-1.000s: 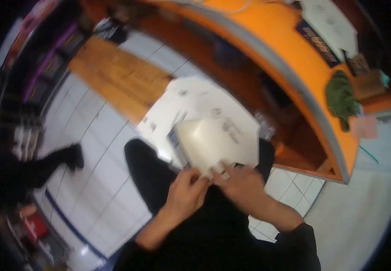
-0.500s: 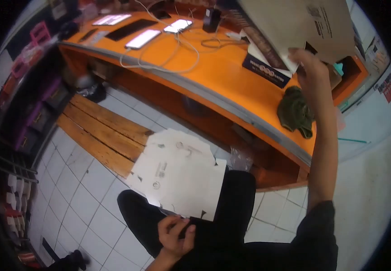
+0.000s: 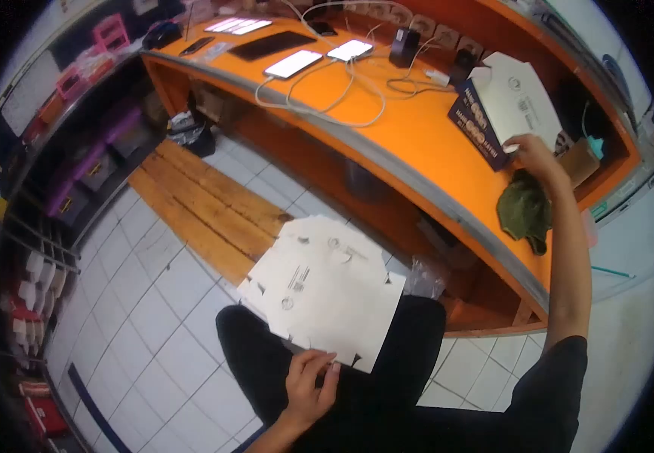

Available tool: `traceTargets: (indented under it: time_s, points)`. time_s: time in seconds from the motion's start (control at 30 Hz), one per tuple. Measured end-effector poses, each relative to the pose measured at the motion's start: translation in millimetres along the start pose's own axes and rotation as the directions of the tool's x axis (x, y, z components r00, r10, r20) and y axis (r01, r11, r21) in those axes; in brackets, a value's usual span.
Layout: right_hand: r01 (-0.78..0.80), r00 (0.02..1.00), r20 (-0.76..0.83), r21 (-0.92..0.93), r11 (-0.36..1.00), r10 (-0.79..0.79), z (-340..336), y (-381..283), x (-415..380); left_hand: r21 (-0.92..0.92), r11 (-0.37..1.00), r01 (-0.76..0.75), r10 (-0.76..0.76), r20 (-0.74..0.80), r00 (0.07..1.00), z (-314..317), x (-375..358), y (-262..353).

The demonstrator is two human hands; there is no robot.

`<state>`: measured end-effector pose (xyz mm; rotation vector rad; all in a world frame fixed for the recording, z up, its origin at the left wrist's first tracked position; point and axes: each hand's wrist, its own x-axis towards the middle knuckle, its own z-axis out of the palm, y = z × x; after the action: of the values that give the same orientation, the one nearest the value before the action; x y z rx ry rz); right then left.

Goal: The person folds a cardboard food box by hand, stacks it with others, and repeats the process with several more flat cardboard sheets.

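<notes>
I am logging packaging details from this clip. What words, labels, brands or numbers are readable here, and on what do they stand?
No text can be read for certain.
Flat white die-cut cardboard sheet on the lap, left hand at its edge: small black marks and a barcode-like block, too small.
Dark blue box on the orange counter: pale lettering, blurred.
White folded carton under the right hand: tiny print, unreadable.

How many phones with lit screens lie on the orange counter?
3 lit phones: one at the counter's middle, one to its right by the cables, and one at the far back. Dark devices lie nearby; more may be hidden.
</notes>
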<state>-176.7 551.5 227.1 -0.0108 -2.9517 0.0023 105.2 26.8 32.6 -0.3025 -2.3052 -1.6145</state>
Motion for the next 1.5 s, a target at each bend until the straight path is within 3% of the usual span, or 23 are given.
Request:
traceTargets:
  time_s: [0.1, 0.17, 0.23, 0.27, 0.3, 0.37, 0.4, 0.57, 0.63, 0.67, 0.7, 0.73, 0.77, 0.87, 0.97, 1.03, 1.13, 1.2, 1.23, 1.3, 1.37, 1.43, 1.5]
  points:
    - [-0.043, 0.954, -0.296, -0.315, 0.948, -0.055, -31.2, -64.1, -26.0, 0.06, 0.998, -0.018, 0.018, 0.015, 1.0, -5.1, 6.4, -15.8]
    - [-0.006, 0.884, -0.463, 0.141, 0.99, 0.071, -24.6, -120.5, -46.8, 0.081, 0.993, 0.083, -0.082, -0.009, 0.997, -7.7, 4.9, -36.6]
    - [0.218, 0.871, -0.485, 0.246, 0.944, -0.075, 15.7, -192.2, -91.6, -0.077, 0.927, 0.367, -0.372, -0.074, 0.925, -6.0, -1.1, -53.6]
    - [-0.254, 0.964, 0.084, 0.567, 0.783, 0.252, 25.6, -279.9, -139.0, -0.061, 0.917, 0.394, -0.397, -0.065, 0.915, -6.3, -4.6, -60.5]
    - [0.148, 0.989, -0.008, 0.222, 0.964, -0.15, 86.2, -286.7, -172.7, -0.204, 0.854, 0.478, -0.502, -0.087, 0.86, -4.9, -3.6, -67.2]
    - [0.13, 0.802, 0.462, 0.482, 0.866, -0.378, 172.9, -345.6, -226.7, -0.354, 0.77, 0.531, -0.599, -0.115, 0.792, -4.0, -1.6, -71.6]
    - [0.24, 0.85, 0.347, 0.414, 0.878, -0.396, 221.1, -361.0, -265.0, -0.354, 0.755, 0.552, -0.616, -0.092, 0.782, -9.1, 0.0, -67.0]
    - [0.106, 0.804, 0.45, 0.533, 0.839, -0.388, 286.9, -354.5, -302.7, -0.31, 0.725, 0.615, -0.65, -0.013, 0.76, -27.2, -7.3, -81.1]
    - [0.081, 0.836, 0.405, 0.575, 0.814, -0.37, 285.2, -345.9, -296.9, -0.073, 0.736, 0.673, -0.656, 0.168, 0.736, -29.4, -7.7, -92.9]
    - [-0.042, 0.789, 0.526, 0.561, 0.826, -0.318, 280.6, -341.3, -286.9, -0.08, 0.726, 0.683, -0.665, 0.173, 0.726, -30.8, -9.8, -97.3]
    - [-0.164, 0.722, 0.64, 0.528, 0.833, -0.263, 278.5, -337.6, -282.5, 0.229, 0.798, 0.558, -0.603, 0.304, 0.738, -32.8, -11.3, -101.7]
    - [-0.111, 0.837, 0.492, 0.582, 0.805, -0.24, 281.7, -335.7, -288.3, 0.488, 0.805, 0.337, -0.561, 0.443, 0.699, -32.8, -16.0, -104.4]
    - [-0.117, 0.825, 0.51, 0.576, 0.809, -0.243, 279.7, -331.8, -291.3, 0.486, 0.799, 0.354, -0.574, 0.444, 0.688, -29.4, -22.4, -104.3]
    - [-0.609, 0.673, 0.721, 0.666, 0.43, -0.164, 263.3, -326.5, -280.1, 0.645, 0.685, 0.339, -0.705, 0.468, 0.533, -16.8, -24.7, -96.7]
    - [-0.742, 0.589, 0.773, 0.633, 0.22, -0.237, 235.6, -325.7, -271.5, 0.493, 0.767, 0.41, -0.606, 0.348, 0.715, -6.5, -26.1, -93.4]
    - [-0.764, 0.556, 0.773, 0.62, 0.178, -0.307, 226.4, -320.8, -269.9, 0.064, 0.888, 0.455, -0.46, 0.096, 0.883, -2.7, -21.5, -86.1]
    - [-0.619, 0.695, 0.635, 0.767, 0.167, -0.337, 218.1, -324.1, -277.2, -0.042, 0.934, 0.354, -0.357, -0.153, 0.922, 4.0, -8.0, -83.9]
    - [-0.452, 0.783, 0.52, 0.852, 0.263, -0.341, 207.2, -324.7, -277.4, 0.081, 0.956, 0.283, -0.273, -0.12, 0.955, 5.0, 0.2, -93.2]
    - [-0.459, 0.779, 0.526, 0.849, 0.261, -0.342, 201.9, -325.5, -277.6, 0.191, 0.963, 0.19, -0.179, -0.072, 0.981, 5.0, 9.2, -90.5]
    - [-0.421, 0.769, 0.556, 0.811, 0.406, -0.315, 191.0, -329.3, -276.2, 0.03, 0.975, 0.222, -0.218, -0.092, 0.972, 8.2, 18.3, -80.2]
    - [-0.439, 0.756, 0.593, 0.773, 0.458, -0.277, 182.1, -334.0, -276.4, 0.222, 0.975, -0.029, 0.026, 0.017, 1.0, 8.1, 25.5, -79.0]
    - [-0.451, 0.745, 0.621, 0.737, 0.503, -0.242, 175.0, -337.2, -274.8, 0.244, 0.969, -0.042, 0.034, 0.037, 0.999, 11.6, 27.0, -74.5]
    - [-0.329, 0.817, 0.513, 0.79, 0.517, -0.265, 171.1, -339.4, -272.8, 0.277, 0.948, -0.154, 0.087, 0.241, 0.967, 8.5, 30.1, -68.7]
